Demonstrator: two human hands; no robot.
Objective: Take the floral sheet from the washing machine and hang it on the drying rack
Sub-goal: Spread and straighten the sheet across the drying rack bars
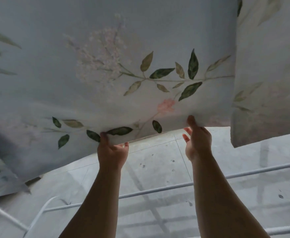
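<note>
Floral sheet out of the washer: left hand and right hand pinch its hem at centre, drying rack at six o'clock; draping looks unfinished.

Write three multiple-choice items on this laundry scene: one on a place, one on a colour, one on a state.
1. Where do the rails of the drying rack lie?
A. Below the forearms
B. On top of a machine
C. Against a wall

2. What colour is the rack?
A. Black
B. White
C. Red

3. How is the floral sheet held?
A. Crumpled in a basket
B. By one grip only
C. By its lower edge, in both the left grip and the right grip

Answers:
1 A: the rails run beneath both forearms, over the floor.
2 B: every rail in view is white.
3 C: each grip's thumb lies on the sheet's front at its edge.
</note>
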